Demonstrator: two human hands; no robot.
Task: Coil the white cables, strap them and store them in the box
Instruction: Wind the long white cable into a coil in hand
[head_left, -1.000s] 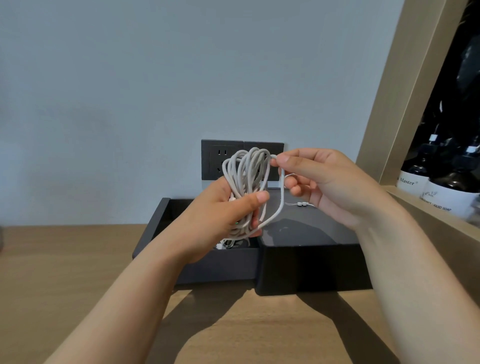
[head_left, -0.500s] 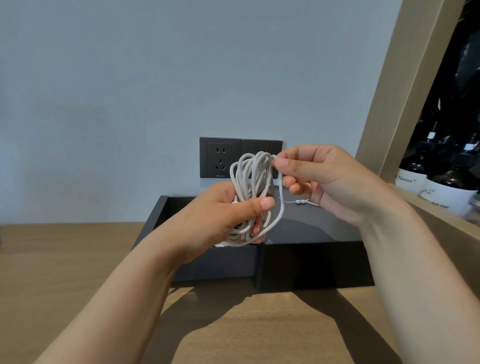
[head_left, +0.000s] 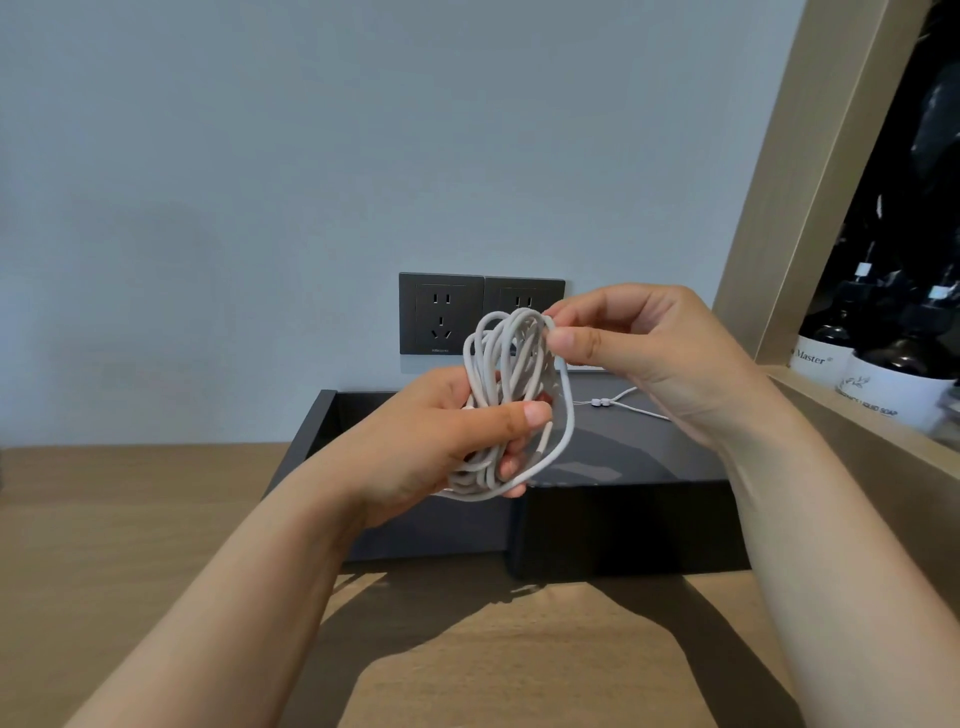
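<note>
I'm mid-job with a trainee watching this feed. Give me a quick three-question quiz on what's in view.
1. True or false: the white cable coil already lies inside the black box.
2. Which hand grips the coil's middle while the other pinches its top loops? A) left B) right C) neither
3. Fill in: on the wall behind the coil sit two dark ____.

Key:
1. False; both hands hold it in the air.
2. A; the left hand grips, the right hand pinches.
3. wall sockets.

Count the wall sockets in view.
2. Left wall socket on the wall above the box; right wall socket adjoins it, partly hidden behind the coiled white cable.
</note>
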